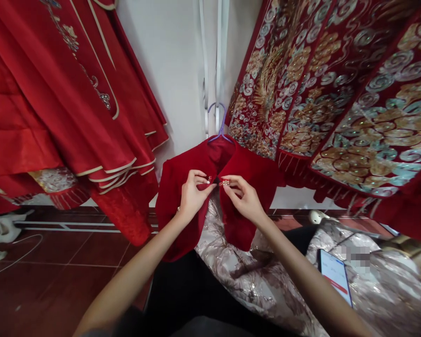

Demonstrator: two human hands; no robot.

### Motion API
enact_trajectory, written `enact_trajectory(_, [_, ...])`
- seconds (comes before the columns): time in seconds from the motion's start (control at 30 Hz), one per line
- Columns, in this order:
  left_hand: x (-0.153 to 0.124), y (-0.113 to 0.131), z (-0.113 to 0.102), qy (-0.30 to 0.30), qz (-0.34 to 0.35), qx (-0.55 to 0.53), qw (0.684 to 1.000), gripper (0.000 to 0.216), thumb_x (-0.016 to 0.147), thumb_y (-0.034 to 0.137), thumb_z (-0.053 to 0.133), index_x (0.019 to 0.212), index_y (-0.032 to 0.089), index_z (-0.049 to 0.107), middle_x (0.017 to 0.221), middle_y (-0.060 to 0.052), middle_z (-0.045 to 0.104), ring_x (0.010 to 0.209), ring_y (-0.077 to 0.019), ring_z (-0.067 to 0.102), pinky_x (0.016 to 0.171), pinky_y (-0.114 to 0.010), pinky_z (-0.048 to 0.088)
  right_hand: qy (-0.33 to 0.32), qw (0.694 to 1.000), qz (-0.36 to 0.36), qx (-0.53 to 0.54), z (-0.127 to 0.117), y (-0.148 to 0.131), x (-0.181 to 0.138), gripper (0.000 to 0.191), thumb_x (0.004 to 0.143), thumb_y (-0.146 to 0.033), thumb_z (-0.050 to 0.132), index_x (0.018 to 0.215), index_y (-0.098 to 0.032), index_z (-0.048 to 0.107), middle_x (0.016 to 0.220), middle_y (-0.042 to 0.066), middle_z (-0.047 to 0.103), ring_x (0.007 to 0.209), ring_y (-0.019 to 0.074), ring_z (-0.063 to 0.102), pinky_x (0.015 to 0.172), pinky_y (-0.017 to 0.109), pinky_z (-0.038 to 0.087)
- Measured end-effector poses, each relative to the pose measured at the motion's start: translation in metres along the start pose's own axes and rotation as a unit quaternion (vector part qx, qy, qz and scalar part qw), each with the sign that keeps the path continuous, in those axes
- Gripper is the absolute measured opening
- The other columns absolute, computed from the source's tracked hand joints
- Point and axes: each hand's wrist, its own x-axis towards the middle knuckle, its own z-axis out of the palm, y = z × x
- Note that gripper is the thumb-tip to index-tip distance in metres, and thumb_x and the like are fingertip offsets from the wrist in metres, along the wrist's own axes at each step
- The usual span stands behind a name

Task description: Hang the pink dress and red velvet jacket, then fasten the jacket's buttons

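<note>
A short red velvet cape [182,201] hangs on a purple wire hanger [219,122] in front of a white wall. My left hand [192,194] pinches the left front edge of the cape just below the collar. My right hand [243,199] pinches the right front edge beside it. A small beaded clasp [217,181] sits between my fingertips at the opening. Both hands are closed on the fabric edges, almost touching each other.
Red robes with cream trim [73,103] hang at the left. Heavily embroidered red panels [337,89] hang at the upper right. Silvery brocade fabric [252,276] lies below, with a lit phone [335,276] on it. Dark red floor tiles and cables [17,255] are at the left.
</note>
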Motion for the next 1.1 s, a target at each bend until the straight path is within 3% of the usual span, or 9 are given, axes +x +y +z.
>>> enact_trajectory(0.17, [0.007,-0.005,0.002,-0.023,-0.020,-0.001,1.000,0.014,0.068,0.022,0.070,0.076,0.018,0.059,0.079,-0.001,0.067,0.079,-0.0153,0.066,0.079,-0.028,0.050,-0.013,0.997,-0.061,-0.054,0.003,-0.004,0.009,0.021,0.092,-0.027,0.049,0.107,-0.023,0.062,0.106,0.005,0.063,0.094,0.0166,0.063,0.082,0.030,0.055])
enact_trajectory(0.5, [0.009,0.022,-0.005,-0.097,0.063,0.165,0.979,0.012,0.072,0.015,0.060,0.082,0.020,0.060,0.084,0.000,0.069,0.081,-0.0166,0.066,0.077,-0.028,0.050,-0.026,0.977,-0.115,-0.179,0.005,-0.006,0.018,0.024,0.093,-0.018,0.045,0.110,-0.023,0.061,0.102,0.005,0.064,0.096,0.0186,0.061,0.089,0.034,0.049])
enact_trajectory(0.7, [0.007,0.026,-0.009,-0.155,0.064,0.165,0.972,0.011,0.079,0.024,0.056,0.087,0.021,0.062,0.084,0.000,0.070,0.075,-0.0149,0.066,0.070,-0.025,0.052,0.002,0.979,-0.102,-0.177,0.003,0.000,0.018,0.025,0.092,-0.019,0.047,0.110,-0.023,0.063,0.104,0.005,0.066,0.096,0.0186,0.063,0.088,0.034,0.052])
enact_trajectory(0.97, [0.007,0.028,-0.006,-0.157,0.071,0.173,0.970,0.013,0.078,0.023,0.057,0.088,0.022,0.065,0.082,-0.002,0.071,0.075,-0.0168,0.067,0.069,-0.026,0.052,-0.023,0.994,-0.044,-0.095,-0.004,-0.001,0.021,0.016,0.087,-0.029,0.057,0.098,-0.021,0.065,0.099,0.004,0.069,0.085,0.0159,0.068,0.077,0.030,0.059])
enact_trajectory(1.1, [0.010,0.029,-0.006,-0.165,0.076,0.142,0.973,0.011,0.076,0.023,0.059,0.084,0.022,0.067,0.080,-0.002,0.070,0.073,-0.0172,0.066,0.069,-0.026,0.052,-0.017,0.996,-0.016,-0.087,-0.006,0.000,0.023,0.022,0.082,-0.033,0.062,0.099,-0.020,0.055,0.092,0.005,0.067,0.084,0.0179,0.067,0.072,0.033,0.060])
